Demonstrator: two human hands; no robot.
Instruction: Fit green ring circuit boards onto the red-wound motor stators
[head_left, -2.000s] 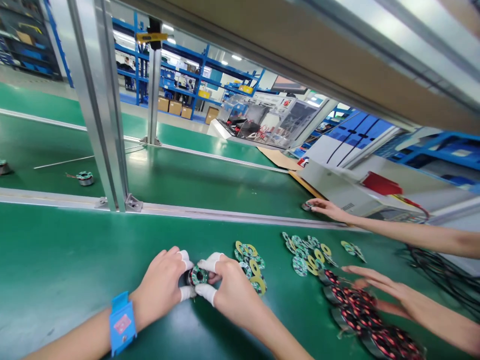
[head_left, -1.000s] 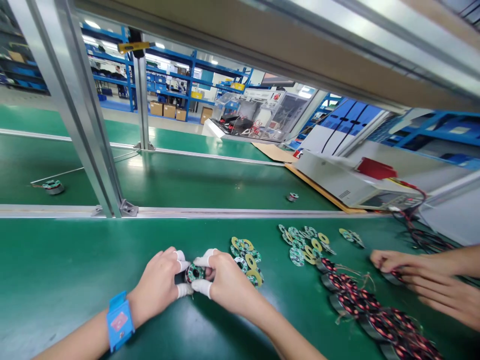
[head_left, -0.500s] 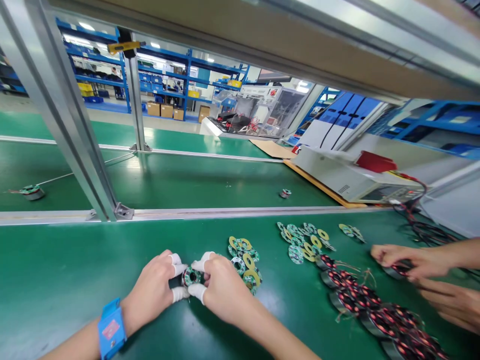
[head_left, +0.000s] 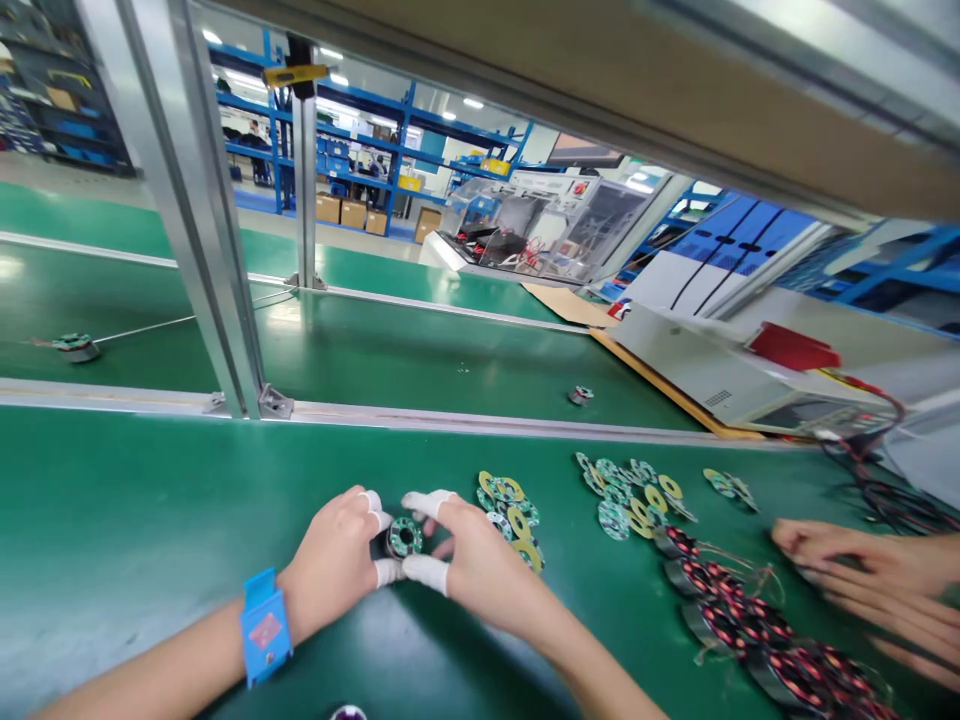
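A small motor stator (head_left: 391, 546) with a green ring circuit board (head_left: 406, 537) on top is between my hands, low over the bench. My left hand (head_left: 337, 555) pinches its left side between thumb and index finger, both in white finger cots. My right hand (head_left: 487, 565), also wearing cots, has index finger and thumb spread around the right side of the board. Its thumb tip is close to the lower edge; whether it touches, I cannot tell. A loose pile of green ring boards and yellow rings (head_left: 517, 522) lies just right of my right hand.
Another pile of ring boards (head_left: 615, 519) lies farther right, beside rows of copper-wound stators (head_left: 720, 600). A co-worker's hands (head_left: 870, 570) are at the right edge. A metal post (head_left: 199, 220) and rail (head_left: 450, 420) stand beyond my hands. One partly visible part (head_left: 349, 712) shows at the bottom edge.
My right fingers have spread apart from the stator, while my left hand stays on it. The camera view has shifted, and the co-worker's hands now lie flatter, their stator no longer visible.
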